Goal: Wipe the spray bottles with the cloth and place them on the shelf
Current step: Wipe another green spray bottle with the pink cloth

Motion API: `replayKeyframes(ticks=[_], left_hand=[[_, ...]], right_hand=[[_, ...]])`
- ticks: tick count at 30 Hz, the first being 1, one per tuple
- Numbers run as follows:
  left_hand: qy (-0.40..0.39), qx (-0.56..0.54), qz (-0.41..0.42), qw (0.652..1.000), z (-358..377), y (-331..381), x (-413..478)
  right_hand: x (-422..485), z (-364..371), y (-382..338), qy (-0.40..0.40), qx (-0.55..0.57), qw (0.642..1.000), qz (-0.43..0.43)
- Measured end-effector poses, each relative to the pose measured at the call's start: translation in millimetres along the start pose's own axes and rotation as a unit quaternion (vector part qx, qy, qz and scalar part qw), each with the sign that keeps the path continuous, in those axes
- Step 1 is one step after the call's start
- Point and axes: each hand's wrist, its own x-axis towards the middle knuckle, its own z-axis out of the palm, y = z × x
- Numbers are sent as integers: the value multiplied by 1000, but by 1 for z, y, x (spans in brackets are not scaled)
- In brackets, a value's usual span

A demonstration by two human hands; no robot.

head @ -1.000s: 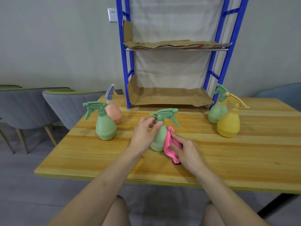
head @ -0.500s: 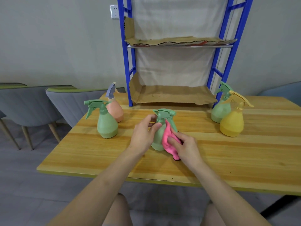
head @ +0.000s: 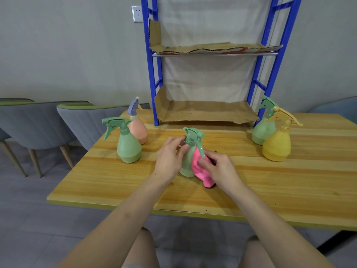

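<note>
A green spray bottle [head: 188, 161] stands upright on the wooden table [head: 270, 182] in front of me. My left hand [head: 170, 157] grips its neck and body from the left. My right hand [head: 218, 169] presses a pink cloth [head: 201, 169] against the bottle's right side. Another green bottle [head: 128, 146] and a peach bottle with a blue-grey trigger [head: 138, 128] stand to the left. A green bottle [head: 263, 128] and a yellow bottle [head: 277, 146] stand to the right. The blue shelf [head: 155, 84], lined with cardboard, rises at the table's far edge.
Both cardboard-lined shelf levels, the lower [head: 208, 113] and the upper [head: 212, 48], hold nothing. Grey chairs [head: 38, 120] stand left of the table, and a blue chair [head: 336, 106] at the far right. A wall socket [head: 137, 14] sits beside the shelf frame.
The bottle has turned under my left hand, so its trigger nozzle now points toward me instead of right. My right hand with the cloth has slid along the bottle's side.
</note>
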Motion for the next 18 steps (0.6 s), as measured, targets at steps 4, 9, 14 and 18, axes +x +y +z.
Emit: replayKeyframes(ticks=[4,9,14,18], left_hand=[[-3,-5,-7,1000,-3,2,0],[-2,-29,-17,999,1,2,-8],[-2,-74,-50,996,-1,6,-11],[-9,-92,-47,995,-2,7,-12]], right_hand=[[-8,-3,11,-25,-11,999,31],[12,-6,-19,7,41,999,-9],[1,-7,-8,-11,35,999,12],[-7,-15,7,-40,-7,998,44]])
